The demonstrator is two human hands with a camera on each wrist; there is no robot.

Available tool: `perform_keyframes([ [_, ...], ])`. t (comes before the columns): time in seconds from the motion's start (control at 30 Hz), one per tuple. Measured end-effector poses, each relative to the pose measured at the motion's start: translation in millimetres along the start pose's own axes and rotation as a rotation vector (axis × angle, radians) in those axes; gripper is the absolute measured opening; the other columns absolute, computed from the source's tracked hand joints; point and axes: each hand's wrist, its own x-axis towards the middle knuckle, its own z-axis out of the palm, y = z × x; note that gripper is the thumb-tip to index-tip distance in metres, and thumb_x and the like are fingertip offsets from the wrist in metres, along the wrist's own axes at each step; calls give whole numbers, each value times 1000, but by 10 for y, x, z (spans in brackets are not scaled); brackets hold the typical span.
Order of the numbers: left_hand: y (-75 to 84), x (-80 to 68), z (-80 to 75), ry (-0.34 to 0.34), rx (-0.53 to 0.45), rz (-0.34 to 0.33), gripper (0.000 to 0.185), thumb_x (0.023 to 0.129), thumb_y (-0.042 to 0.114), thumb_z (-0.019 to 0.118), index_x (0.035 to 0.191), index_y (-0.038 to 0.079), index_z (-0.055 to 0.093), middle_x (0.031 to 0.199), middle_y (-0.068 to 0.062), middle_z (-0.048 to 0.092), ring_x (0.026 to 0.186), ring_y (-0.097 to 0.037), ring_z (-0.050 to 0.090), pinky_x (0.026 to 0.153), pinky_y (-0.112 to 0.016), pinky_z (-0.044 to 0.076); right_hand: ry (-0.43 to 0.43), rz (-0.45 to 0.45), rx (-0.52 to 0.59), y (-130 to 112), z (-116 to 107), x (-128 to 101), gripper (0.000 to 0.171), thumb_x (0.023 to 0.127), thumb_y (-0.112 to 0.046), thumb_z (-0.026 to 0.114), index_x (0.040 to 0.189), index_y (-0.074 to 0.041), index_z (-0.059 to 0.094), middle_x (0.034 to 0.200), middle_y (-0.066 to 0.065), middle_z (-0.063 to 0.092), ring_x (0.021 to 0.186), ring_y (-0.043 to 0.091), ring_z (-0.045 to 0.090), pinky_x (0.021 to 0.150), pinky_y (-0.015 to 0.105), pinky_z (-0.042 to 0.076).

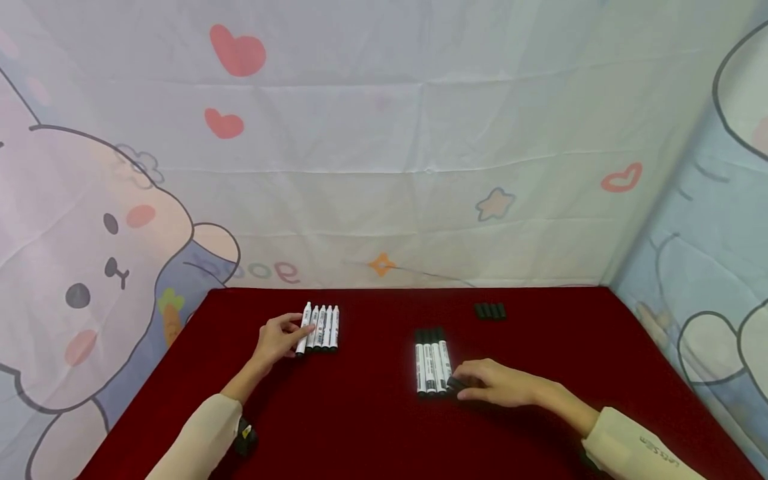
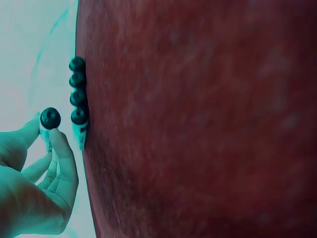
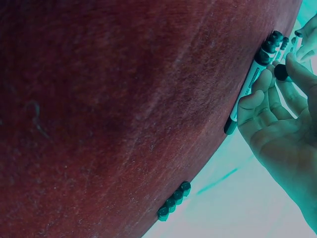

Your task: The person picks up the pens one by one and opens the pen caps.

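Broadly, a dark red tabletop [image 1: 372,427] fills the lower half of the head view, backed by a pale cartoon-printed cloth [image 1: 384,133] from 9 through 12 to 3 o'clock. At about 10 o'clock on the table lies a row of uncapped white markers [image 1: 324,328], side by side and touching. The left hand [image 1: 277,340] sits at that row's 9 o'clock edge, thumb and fingers pinched round the outermost marker [image 1: 303,329], which is tilted slightly off the others; the left wrist view shows that marker [image 2: 49,119] lifted clear of the remaining four [image 2: 78,94]. Near the centre lies a second row, three capped markers [image 1: 431,363]. The right hand [image 1: 501,383] rests at this row's 4 o'clock corner, fingertips closed on a small black cap [image 1: 456,383], just beside the markers' lower ends. At 1 o'clock, well apart from both hands, a short row of loose black caps [image 1: 490,311] lies together.
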Motion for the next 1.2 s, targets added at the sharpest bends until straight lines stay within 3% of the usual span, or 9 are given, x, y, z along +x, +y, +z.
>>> perform_keyframes([
  [0.53, -172, 223, 31, 42, 85, -19, 51, 95, 24, 75, 134, -6, 62, 99, -25, 72, 59, -11, 62, 50, -27, 57, -8, 13, -5, 18, 22, 10, 29, 104, -33, 59, 121, -10, 65, 111, -3, 67, 96, -1, 55, 83, 22, 53],
  [0.7, -160, 272, 35, 44, 98, -32, 51, 94, 25, 75, 133, -6, 63, 96, -21, 72, 60, -12, 62, 50, -26, 57, -4, 25, -17, 13, 6, 1, 29, 104, -33, 60, 121, -10, 65, 113, -2, 68, 100, 0, 58, 85, 22, 54],
  [0.93, -101, 266, 44, 5, 137, -80, 53, 96, 28, 72, 135, -6, 61, 107, -26, 70, 63, -12, 61, 52, -24, 55, -1, 26, -9, -1, -7, -8, 28, 104, -32, 61, 120, -9, 65, 110, -2, 67, 95, -1, 55, 83, 21, 53],
  [1.2, -93, 283, 21, -8, 167, -85, 54, 95, 31, 72, 134, -6, 61, 101, -21, 71, 59, -12, 57, 49, -24, 48, 3, 27, -12, -10, -31, -35, 30, 104, -33, 59, 122, -9, 66, 113, 0, 68, 100, 2, 60, 86, 22, 55],
])
